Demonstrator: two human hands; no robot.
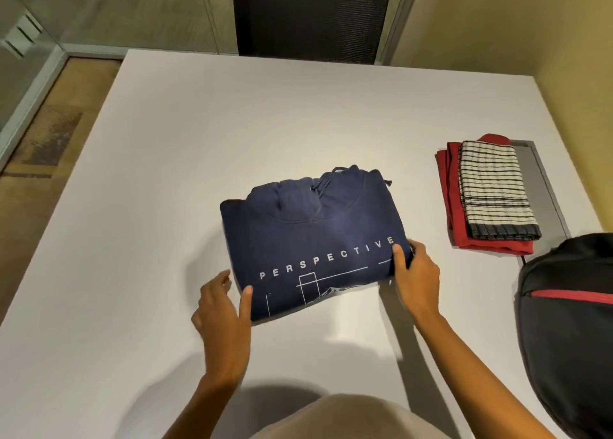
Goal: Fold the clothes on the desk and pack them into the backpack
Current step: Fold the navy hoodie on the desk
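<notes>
With left hand (220, 312) and right hand (416, 272), pinching the near corners of the folded navy hoodie (311, 236) on the white desk (199, 140), stacked clothes (491, 189) and black backpack (570, 339) at right.

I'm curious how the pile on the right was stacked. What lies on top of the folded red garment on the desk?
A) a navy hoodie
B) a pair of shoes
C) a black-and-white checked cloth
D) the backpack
C: the checked cloth lies folded on the red garment. The navy hoodie sits apart at mid-desk, and the backpack is nearer the desk's edge.
</notes>
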